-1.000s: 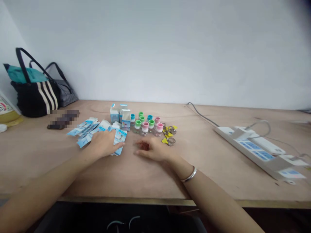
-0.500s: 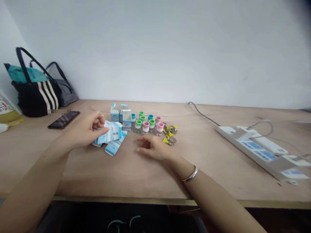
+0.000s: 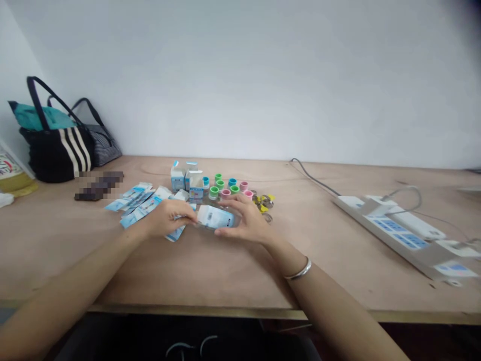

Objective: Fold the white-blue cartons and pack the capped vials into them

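Note:
A light blue and white carton [image 3: 215, 217] is held between both hands, low over the table. My left hand [image 3: 170, 216] pinches its left end, and my right hand [image 3: 246, 220] grips its right end between thumb and fingers. Flattened cartons [image 3: 145, 209] lie fanned out left of and beneath my left hand. Behind the hands stand small open boxes [image 3: 196, 194] and several little jars with green, blue and pink tops [image 3: 220, 184]. Metal rings with yellow tabs [image 3: 266, 201] lie right of the jars.
A phone-like dark object [image 3: 99, 186], partly pixelated, lies at the left. Bags [image 3: 60, 150] and a bottle of yellow liquid [image 3: 13, 175] stand at the far left. On the right, a power strip [image 3: 402, 235] with plugs and cables stretches across the wooden table [image 3: 210, 281].
My left hand has moved right, off the flattened cartons, which are now more spread out. Both hands now hold a carton, and my right hand has opened wider around its end.

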`<state>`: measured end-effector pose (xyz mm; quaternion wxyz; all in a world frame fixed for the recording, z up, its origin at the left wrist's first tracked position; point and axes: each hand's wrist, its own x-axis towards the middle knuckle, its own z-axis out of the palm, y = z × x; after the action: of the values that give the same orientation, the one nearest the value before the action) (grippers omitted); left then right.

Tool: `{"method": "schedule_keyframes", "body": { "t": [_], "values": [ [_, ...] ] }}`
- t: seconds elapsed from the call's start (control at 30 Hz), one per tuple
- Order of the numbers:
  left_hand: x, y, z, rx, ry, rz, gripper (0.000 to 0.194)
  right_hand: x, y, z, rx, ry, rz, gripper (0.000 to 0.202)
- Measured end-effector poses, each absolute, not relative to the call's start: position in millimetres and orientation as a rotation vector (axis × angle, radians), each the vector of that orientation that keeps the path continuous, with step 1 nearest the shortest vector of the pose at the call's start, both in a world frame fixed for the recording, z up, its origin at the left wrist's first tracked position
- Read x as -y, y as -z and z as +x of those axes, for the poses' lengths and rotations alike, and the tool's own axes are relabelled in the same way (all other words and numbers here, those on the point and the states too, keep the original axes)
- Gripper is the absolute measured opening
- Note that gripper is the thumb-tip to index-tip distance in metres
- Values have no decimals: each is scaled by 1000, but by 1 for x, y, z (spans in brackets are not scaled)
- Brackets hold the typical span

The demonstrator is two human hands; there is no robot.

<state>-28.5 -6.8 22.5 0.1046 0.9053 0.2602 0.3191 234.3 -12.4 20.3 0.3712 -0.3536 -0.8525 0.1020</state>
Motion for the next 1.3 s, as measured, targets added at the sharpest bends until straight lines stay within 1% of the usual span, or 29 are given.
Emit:
{"method": "schedule_keyframes", "body": {
  "t": [0.07, 0.13, 0.23, 0.4, 0.47, 0.57, 0.73, 0.9, 1.1, 1.3],
  "values": [
    [9, -12, -22, -641, -941, 2808, 20, 12, -23, 240, 2297, -368, -905, 55],
    [12, -6, -17, -566, -860, 2928, 23, 12, -24, 245, 2396, -514, -884, 49],
    [15, -4, -16, -525, -729, 2982, 16, 11, -21, 248, 2466, -635, -854, 51],
    [16, -6, -20, -931, -948, 2769, 17, 10, -11, 241, 2432, -515, -941, 65],
    [16, -6, -20, -1042, -931, 2690, 15, 11, -9, 237, 2431, -475, -961, 62],
    [15, -6, -18, -1117, -874, 2583, 16, 12, -9, 234, 2433, -449, -970, 52],
    [15, -2, -7, -1041, -866, 2396, 12, 13, -9, 232, 2418, -449, -997, 45],
    [13, 0, 0, -1009, -917, 2332, 12, 11, -9, 232, 2402, -460, -1016, 46],
    [12, -6, -19, -1166, -923, 2289, 26, 9, -12, 237, 2347, -436, -1053, 49],
    [15, -1, -20, -1122, -1014, 1903, 26, 11, -13, 238, 2351, -475, -1075, 52]
  ]
}}
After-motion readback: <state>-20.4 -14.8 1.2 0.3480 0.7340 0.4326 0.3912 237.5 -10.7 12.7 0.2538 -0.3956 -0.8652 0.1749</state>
